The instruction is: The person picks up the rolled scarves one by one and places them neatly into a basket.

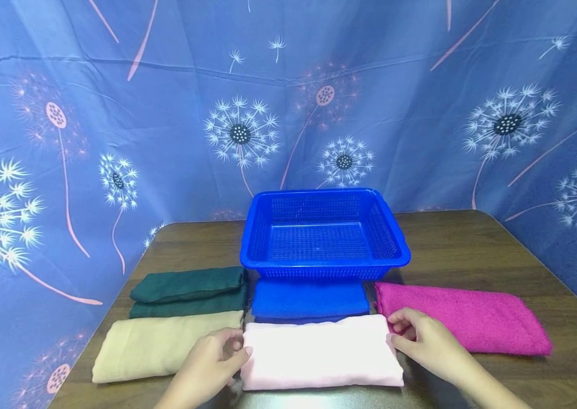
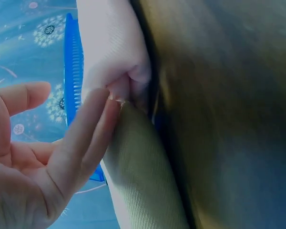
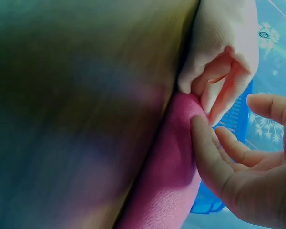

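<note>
A folded pale pink cloth (image 1: pixel 321 355) lies at the front middle of the table, between both hands. At its left end is my left hand (image 1: pixel 212 360); the left wrist view shows the fingertips touching the fold where it meets the folded beige cloth (image 1: pixel 150 346), thumb held apart. My right hand (image 1: pixel 426 343) is by the other end of the pink cloth. Its fingers are loosely bent, and in the right wrist view the fingertips rest against the folded magenta cloth (image 3: pixel 167 162), with the thumb free. The pink cloth's open end (image 3: pixel 219 76) shows its layers.
Behind the pink cloth lies a folded blue cloth (image 1: pixel 309 298), in front of a blue plastic basket (image 1: pixel 325 264) with nothing in it. A folded dark green cloth (image 1: pixel 186 287) sits behind the beige one. A dandelion-patterned curtain (image 1: pixel 288 113) hangs behind the wooden table (image 1: pixel 462 244).
</note>
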Demonstrator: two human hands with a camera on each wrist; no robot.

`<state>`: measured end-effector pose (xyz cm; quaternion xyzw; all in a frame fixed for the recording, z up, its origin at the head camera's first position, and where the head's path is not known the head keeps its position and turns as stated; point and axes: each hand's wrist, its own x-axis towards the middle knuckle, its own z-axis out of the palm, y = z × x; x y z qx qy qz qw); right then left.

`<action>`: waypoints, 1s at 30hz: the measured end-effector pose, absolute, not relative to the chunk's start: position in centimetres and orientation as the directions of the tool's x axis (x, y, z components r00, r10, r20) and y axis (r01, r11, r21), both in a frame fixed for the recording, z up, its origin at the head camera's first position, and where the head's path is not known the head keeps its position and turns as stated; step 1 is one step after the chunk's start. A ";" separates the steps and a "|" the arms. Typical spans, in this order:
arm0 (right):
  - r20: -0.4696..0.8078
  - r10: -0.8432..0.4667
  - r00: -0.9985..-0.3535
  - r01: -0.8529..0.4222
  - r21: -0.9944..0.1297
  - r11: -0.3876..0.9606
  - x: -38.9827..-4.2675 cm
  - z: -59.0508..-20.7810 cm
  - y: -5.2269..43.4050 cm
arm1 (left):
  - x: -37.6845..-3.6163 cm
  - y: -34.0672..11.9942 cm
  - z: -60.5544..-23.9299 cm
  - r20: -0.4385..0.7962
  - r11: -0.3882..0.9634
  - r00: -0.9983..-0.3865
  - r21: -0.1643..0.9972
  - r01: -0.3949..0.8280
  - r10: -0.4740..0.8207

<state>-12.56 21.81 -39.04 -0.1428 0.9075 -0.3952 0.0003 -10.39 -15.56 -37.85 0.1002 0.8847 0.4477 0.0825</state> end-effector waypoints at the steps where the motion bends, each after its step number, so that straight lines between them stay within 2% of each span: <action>1: 0.077 -0.261 -0.962 -0.229 -0.745 0.626 -12.6 -39.1 21.9 | -10.3 -15.6 -37.9 -0.088 0.535 -0.959 0.842 0.073 0.270; 5: -0.038 -0.269 -0.962 -0.127 -0.813 0.568 -12.7 -39.1 22.0 | -10.2 -15.8 -38.2 -0.167 0.433 -0.934 0.901 -0.014 0.317; 11: -0.166 -0.336 -0.927 -0.013 -0.881 0.473 -12.5 -39.5 21.9 | -10.2 -15.7 -38.6 -0.218 0.414 -0.921 0.908 -0.070 0.323; 19: -0.212 -0.344 -0.915 0.078 -0.928 0.363 -12.5 -39.9 21.3 | -10.4 -15.4 -39.1 -0.206 0.400 -0.913 0.915 -0.053 0.351; 30: -0.233 -0.414 -0.880 0.180 -0.970 0.163 -12.4 -40.7 20.9 | -10.8 -14.3 -39.2 -0.217 0.409 -0.933 0.909 -0.086 0.288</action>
